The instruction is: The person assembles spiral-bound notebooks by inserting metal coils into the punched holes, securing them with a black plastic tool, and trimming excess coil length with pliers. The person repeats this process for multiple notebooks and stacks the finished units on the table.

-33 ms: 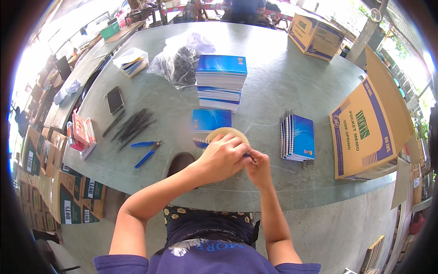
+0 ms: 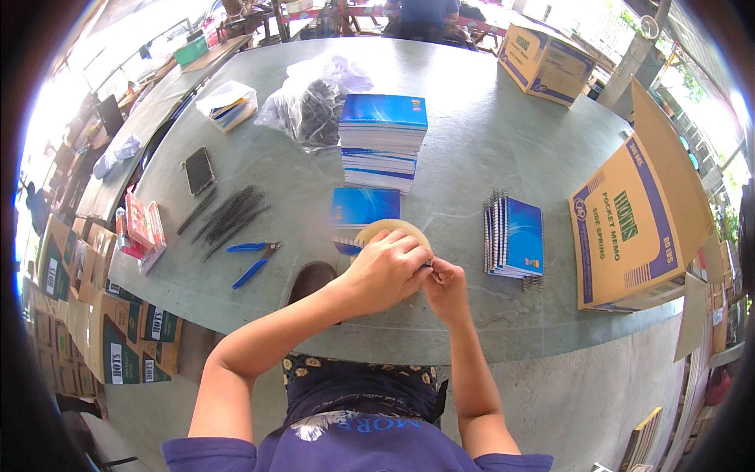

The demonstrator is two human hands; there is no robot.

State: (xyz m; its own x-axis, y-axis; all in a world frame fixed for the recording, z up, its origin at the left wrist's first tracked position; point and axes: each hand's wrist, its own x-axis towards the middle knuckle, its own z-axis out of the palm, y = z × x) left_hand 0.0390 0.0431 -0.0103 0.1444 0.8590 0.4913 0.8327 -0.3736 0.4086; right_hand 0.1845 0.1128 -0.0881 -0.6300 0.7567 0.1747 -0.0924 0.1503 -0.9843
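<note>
My left hand is closed over a small notebook, whose tan back curves up beyond my knuckles. Part of its blue cover and a row of binding holes show left of my fingers. At the notebook's near right edge, my right hand pinches, fingertips against those of my left. A small dark bit shows between them, too small to name. Just beyond lies a blue notebook. Behind it rises a tall stack of blue notebooks. To the right sit several spiral-bound notebooks, wire ends sticking out.
Blue-handled pliers, loose black wire spirals and a phone lie left on the table. Farther back are a clear plastic bag and a white tub. An open carton stands right; another carton is far right.
</note>
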